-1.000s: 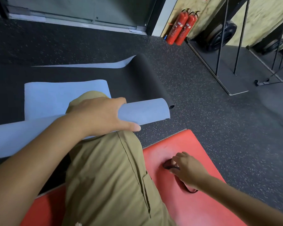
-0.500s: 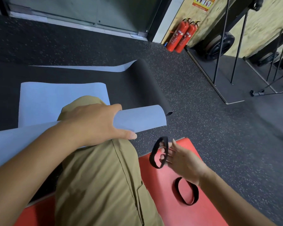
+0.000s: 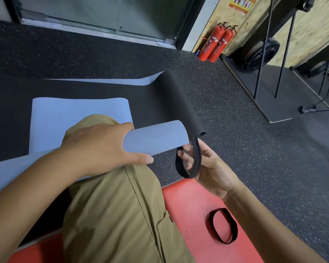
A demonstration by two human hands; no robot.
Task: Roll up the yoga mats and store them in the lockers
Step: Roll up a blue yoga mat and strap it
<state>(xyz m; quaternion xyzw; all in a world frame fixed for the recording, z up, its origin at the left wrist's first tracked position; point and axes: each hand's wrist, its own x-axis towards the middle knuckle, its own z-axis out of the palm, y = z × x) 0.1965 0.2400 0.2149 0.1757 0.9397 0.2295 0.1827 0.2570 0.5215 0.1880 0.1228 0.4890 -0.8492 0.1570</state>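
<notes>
Rolled blue yoga mat point(image 3: 156, 138) lies across your knee, gripped by your left hand point(image 3: 101, 147). Just right of its open end, your right hand point(image 3: 209, 168) holds a black elastic band point(image 3: 190, 162) stretched over its fingers.

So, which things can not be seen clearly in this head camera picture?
- Left end of the rolled light blue yoga mat: cut off by the frame's left edge.
- Left hand fingers: wrapped behind the roll.
- Part of the black elastic band in the right hand: hidden behind the roll's end.
- Yellow wall sign: too small, cut by the top edge.
- Lockers: not in view.
</notes>
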